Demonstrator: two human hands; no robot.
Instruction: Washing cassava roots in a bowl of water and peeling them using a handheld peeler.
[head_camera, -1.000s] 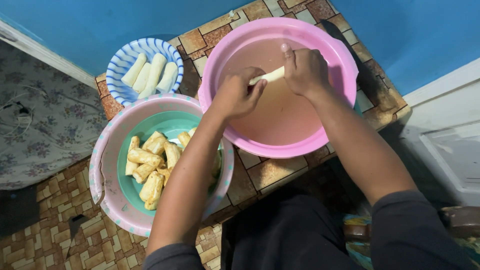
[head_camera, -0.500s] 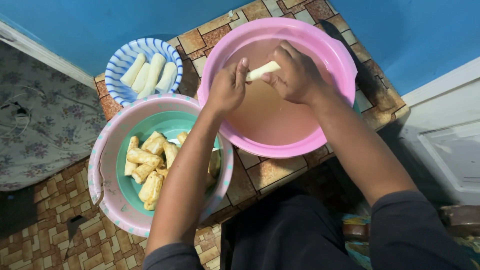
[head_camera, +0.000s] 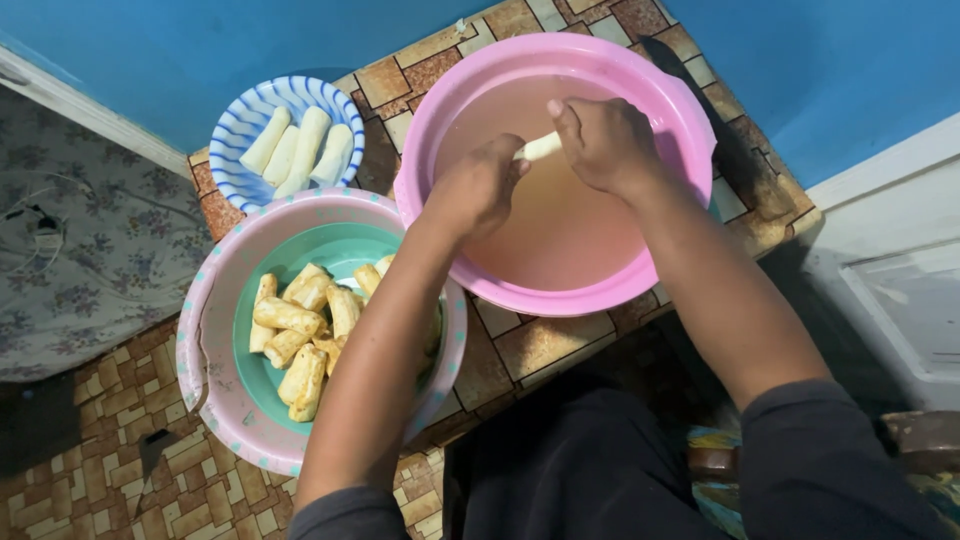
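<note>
Two hands share one pale peeled stick (head_camera: 541, 146) over the pink basin (head_camera: 690, 120).

It lies between them, long axis running left to right and tilted a little toward the far side; the right hand (head_camera: 608, 145) is wrapped around its right end, while the left hand (head_camera: 478, 188) is curled closed at its left end — the fingertips there are hidden, but it looks pinched. Both hands are equally near, held just above cloudy water in the basin. Near and left sits a pink-rimmed teal bowl (head_camera: 215, 330) of yellowish unpeeled pieces (head_camera: 300, 330), partly under the left forearm; farther left, a blue-and-white striped bowl (head_camera: 240, 130) holds white peeled sticks (head_camera: 300, 150). All three rest on a tile-patterned surface (head_camera: 540, 345) against a blue wall (head_camera: 150, 50) — floral cloth (head_camera: 80, 240) lies far left.
</note>
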